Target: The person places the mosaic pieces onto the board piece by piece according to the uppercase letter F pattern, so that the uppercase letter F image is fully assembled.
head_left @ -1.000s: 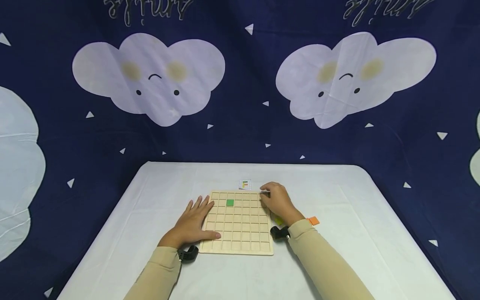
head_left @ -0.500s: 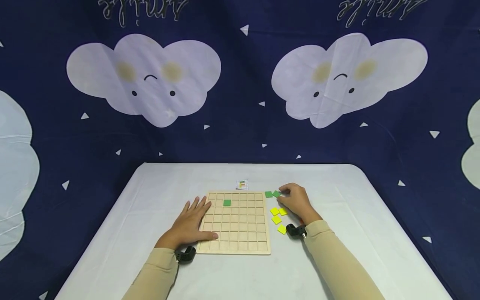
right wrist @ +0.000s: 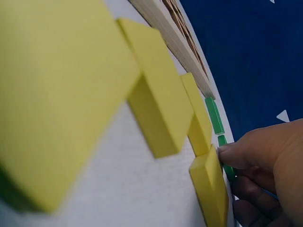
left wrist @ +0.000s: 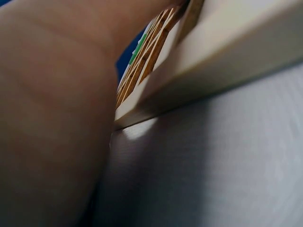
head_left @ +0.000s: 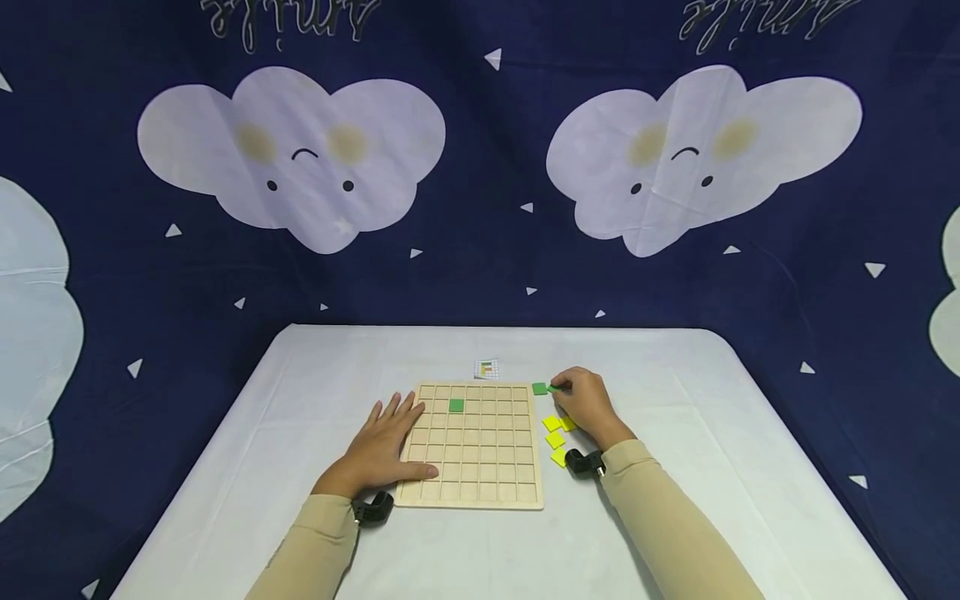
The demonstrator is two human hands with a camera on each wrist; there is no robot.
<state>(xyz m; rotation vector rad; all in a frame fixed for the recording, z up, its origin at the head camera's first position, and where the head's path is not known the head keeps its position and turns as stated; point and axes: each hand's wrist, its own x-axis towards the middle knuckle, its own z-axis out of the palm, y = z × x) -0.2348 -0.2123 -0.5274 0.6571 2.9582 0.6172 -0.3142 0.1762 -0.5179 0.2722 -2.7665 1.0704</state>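
Pale wood makes up a square grid board [head_left: 480, 457] lying flat on a white-covered surface [head_left: 645, 367], seen from above a person's two arms. One green tile [head_left: 456, 405] sits in a cell towards the board's far left. The left hand [head_left: 382, 446] lies with fingers spread over the board's left edge, its thumb reaching across the near cells. Just past the far right corner, the right hand [head_left: 588, 408] pinches a second green tile [right wrist: 227, 169] between thumb and fingers; whether that tile is fully lifted cannot be told. A third green tile [head_left: 539, 388] lies between it and the board. Four yellow tiles [head_left: 555, 440] cluster nearer the person, and a small printed card [head_left: 486, 368] lies beyond the board's far edge.

Risks, as a judgement: the grip on so thin a tile looks slight – a slack thumb could let it slip or spin. Moving low towards the board might knock the neighbouring green one, while the black wrist camera [head_left: 581, 463] – just beside the nearest yellow tile – could sweep it aside
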